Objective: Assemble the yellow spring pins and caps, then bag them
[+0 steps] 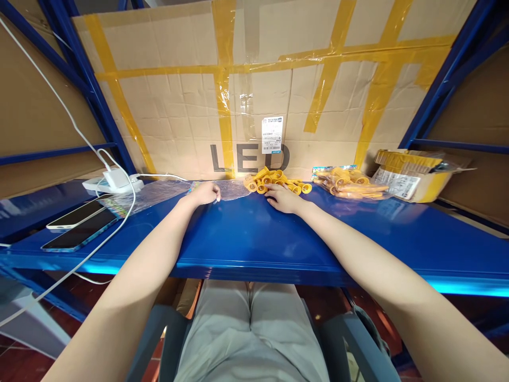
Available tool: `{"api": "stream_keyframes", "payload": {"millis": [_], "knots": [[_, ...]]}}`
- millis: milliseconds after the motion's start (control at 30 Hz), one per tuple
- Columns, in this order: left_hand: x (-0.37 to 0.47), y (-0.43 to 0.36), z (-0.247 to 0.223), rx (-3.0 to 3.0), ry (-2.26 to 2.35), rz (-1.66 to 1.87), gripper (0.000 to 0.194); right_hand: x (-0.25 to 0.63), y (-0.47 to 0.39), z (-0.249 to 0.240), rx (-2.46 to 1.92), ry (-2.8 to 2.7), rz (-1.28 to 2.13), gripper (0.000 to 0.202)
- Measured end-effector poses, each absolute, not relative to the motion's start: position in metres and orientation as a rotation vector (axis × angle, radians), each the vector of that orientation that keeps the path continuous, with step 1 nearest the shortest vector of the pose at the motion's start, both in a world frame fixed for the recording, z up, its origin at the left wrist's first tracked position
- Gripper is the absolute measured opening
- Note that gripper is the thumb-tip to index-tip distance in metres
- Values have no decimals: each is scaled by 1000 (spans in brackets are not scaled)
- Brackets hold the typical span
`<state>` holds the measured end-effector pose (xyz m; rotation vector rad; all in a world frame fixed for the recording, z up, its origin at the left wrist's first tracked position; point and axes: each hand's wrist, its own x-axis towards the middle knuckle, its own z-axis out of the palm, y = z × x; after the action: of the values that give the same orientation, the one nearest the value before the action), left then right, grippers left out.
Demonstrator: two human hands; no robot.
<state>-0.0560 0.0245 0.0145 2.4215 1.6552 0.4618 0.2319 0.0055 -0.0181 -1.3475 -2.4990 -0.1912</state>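
Observation:
My left hand (207, 193) is closed at the edge of a clear plastic bag (234, 190) that lies flat on the blue shelf; its fingers are curled in over the film. A bit of coloured print shows on the bag just behind that hand. To the right is a loose heap of small yellow plastic pieces (263, 180) with round, cup-like flared ends. My right hand (283, 199) rests at the front of the heap, fingers stretched onto the pieces and thumb apart. Nothing is visibly gripped in it.
Farther right lie a filled bag of yellow pieces (345, 182) and a taped carton (413, 175). On the left are two phones (79, 229), a white power strip with a charger (117, 180), more plastic bags (153, 192) and a trailing white cable (99, 245). A large cardboard sheet (178, 116) stands behind.

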Motion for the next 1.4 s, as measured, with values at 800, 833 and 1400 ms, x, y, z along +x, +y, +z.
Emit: {"api": "stream_keyframes", "payload": {"millis": [800,833,1400], "knots": [[-59,30,5,2478,1907,165,40,297,25,-5,-1689,-1598,-322,49],[-60,31,4,2498,1879,114,43,300,26,-7,-1769,-1606,-270,49],[-64,40,-4,2409,1893,-73,59,308,26,-11,-2060,-1767,-17,34]]}}
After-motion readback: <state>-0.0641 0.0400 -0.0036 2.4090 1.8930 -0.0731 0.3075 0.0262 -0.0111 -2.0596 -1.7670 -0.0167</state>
